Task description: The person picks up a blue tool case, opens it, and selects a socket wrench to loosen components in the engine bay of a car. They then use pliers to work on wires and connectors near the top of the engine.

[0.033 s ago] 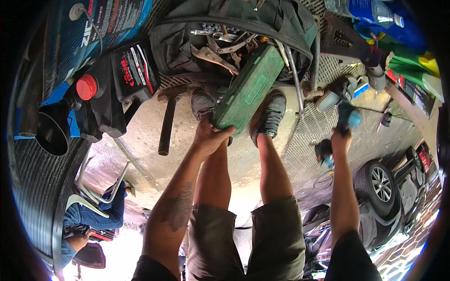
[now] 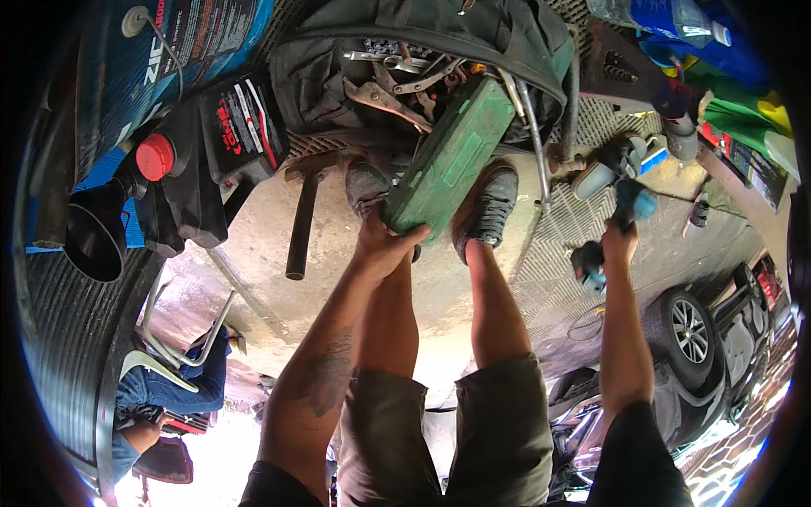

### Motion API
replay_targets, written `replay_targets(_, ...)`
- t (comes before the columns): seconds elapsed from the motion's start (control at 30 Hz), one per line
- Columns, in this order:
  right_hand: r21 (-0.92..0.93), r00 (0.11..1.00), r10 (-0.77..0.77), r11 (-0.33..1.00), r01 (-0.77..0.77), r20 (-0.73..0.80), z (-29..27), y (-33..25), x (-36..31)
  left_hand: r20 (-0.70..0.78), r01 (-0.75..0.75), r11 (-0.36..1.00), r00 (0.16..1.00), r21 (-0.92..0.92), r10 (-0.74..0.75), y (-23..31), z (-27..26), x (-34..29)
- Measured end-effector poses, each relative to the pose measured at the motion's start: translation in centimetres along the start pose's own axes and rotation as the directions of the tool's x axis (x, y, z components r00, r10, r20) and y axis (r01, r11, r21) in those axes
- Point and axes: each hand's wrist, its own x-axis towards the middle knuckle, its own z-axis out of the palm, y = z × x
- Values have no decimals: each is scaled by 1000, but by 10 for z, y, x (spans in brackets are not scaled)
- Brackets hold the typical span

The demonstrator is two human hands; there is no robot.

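— The green case (image 2: 456, 156), mid-frame?
— Plastic-looking, matt, scuffed.
— The bag (image 2: 311, 100) at upper centre?
— Dull dark cloth; its pliers (image 2: 382, 101) are worn metal.
— Red cap (image 2: 155, 158), upper left?
— Smooth plastic, slightly glossy.

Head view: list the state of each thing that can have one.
Green case: shut, tilted, gripped by the left hand.
Power tool: gripped in the right hand; blurred, running or not unclear.
Tool bag: open, tools inside.
Black jug: red cap on.
Clear bottle: capped, lying over.
Hammer: unheld.
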Motion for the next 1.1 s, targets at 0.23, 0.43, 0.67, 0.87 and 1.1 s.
replay_targets(0.23, 258, 962, 243, 928, -268, 127, 95, 21, 100, 34, -146, 979, 989, 143, 143, 10, -12, -6)
replay_targets(0.43, 156, 963, 232, 955, -252, 138, 116, -10, 92, 97, -145, 957, 988, 252, 124, 8, -25, -48)
replay_targets(0.67, 208, 483, -875, 479, 853, 31, 86, -162, -21, 202, -171, 866, 976, 470, 83, 10, -40, -57)
replay_targets(0.87, -297, 112, -949, 21, 955, 295, 141, -287, -62, 254, -165, 717, 967, 677, -18, 18, -46, -4)
replay_targets(1.1, -460, 80, -963, -49, 887, 257, 167, -286, -53, 356, -308, 505, 934, 807, 1, 66, -46, 28)
